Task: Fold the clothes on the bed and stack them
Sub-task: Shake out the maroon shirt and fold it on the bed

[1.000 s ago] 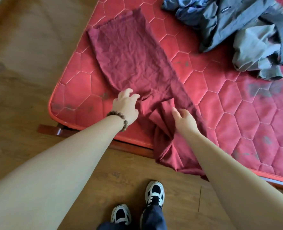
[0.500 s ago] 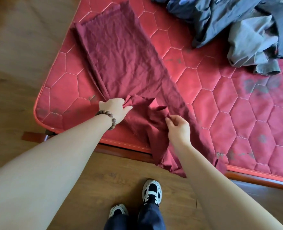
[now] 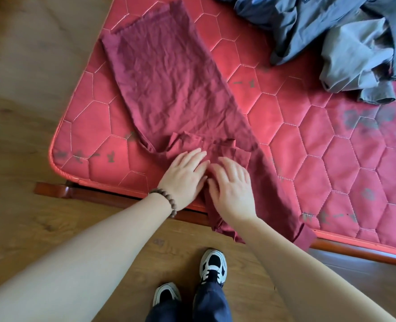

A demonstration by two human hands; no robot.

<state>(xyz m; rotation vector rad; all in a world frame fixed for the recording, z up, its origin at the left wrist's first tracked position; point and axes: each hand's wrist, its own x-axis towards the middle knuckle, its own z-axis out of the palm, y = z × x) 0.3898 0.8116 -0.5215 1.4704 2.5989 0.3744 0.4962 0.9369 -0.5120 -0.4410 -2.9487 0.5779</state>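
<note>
A long dark red garment (image 3: 169, 84) lies flat and wrinkled across the near left corner of the red quilted mattress (image 3: 320, 159). Its near end is bunched at the bed's edge and hangs over toward the floor. My left hand (image 3: 184, 176), with a bead bracelet at the wrist, lies flat on the bunched cloth with fingers straight. My right hand (image 3: 233, 188) presses flat beside it, fingers spread, the two hands almost touching. A heap of unfolded grey and blue clothes (image 3: 345, 40) sits at the mattress's far right.
The mattress rests on a wooden bed frame (image 3: 53, 190) whose corner sticks out at the near left. Wooden floor (image 3: 30, 112) lies left of the bed and under my two black-and-white shoes (image 3: 212, 267).
Both hands let go of the pinched folds and came together, now lying flat on the garment's bunched near end. The loose flap has been laid down on the mattress.
</note>
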